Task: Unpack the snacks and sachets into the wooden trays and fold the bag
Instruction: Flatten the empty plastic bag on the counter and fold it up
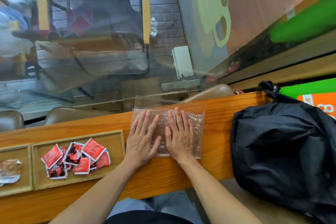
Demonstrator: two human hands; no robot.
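Evidently late in the task: the clear plastic bag lies flat and apparently empty on the wooden counter, its far edge overhanging the counter's back lip. Both hands rest palm-down on it, side by side and nearly touching; the left hand and the right hand have their fingers straight and slightly spread, pressing the film rather than pinching it. To the left, just beside the bag, a wooden tray holds a loose heap of red sachets; a second wooden tray, touching the first, holds a crumpled silvery wrapper, only partly in view. A black backpack sits to the right, near the bag but apart from it. The step in hand appears to be smoothing the bag ahead of folding. Likely faults: slick film may slide on the varnished wood under an uneven push, and the overhanging edge could slip behind the counter; trapped air may balloon and leave a crooked crease; a sweeping left hand could catch the tray rim and scatter sachets.
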